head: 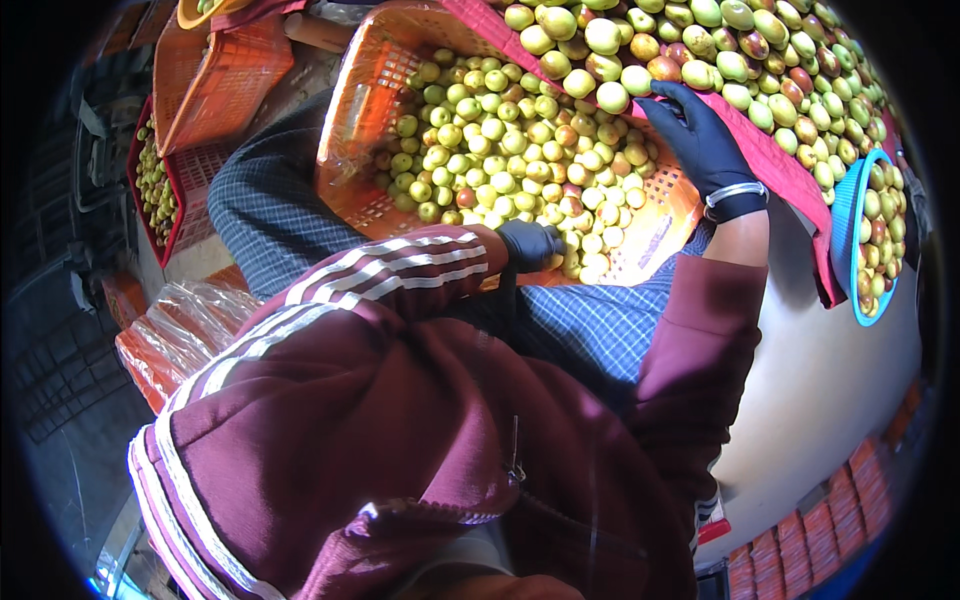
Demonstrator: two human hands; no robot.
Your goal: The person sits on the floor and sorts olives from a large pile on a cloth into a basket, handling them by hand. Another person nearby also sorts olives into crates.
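Observation:
My left hand (531,246), in a black glove, is curled at the near side of an orange plastic crate (341,161). Round yellow-green fruits (491,142), apparently jujubes, lie inside it. A fruit shows at the fingertips, but whether they grip it is hidden. Also in a black glove, with a silvery bangle at the wrist, my right hand (694,135) has its thumb and fingers apart. Its fingertips are at the edge of a pink-red cloth (750,139), beside a heaped pile of green and brown fruits (720,49). No fruit is visible between them.
A blue plastic basket (847,225) of fruits stands at the right. To the left are a red crate (180,202) with fruits and an orange crate (217,90) over it. Clear plastic film (187,315) lies nearby. Stacked reddish crates (817,517) are at lower right.

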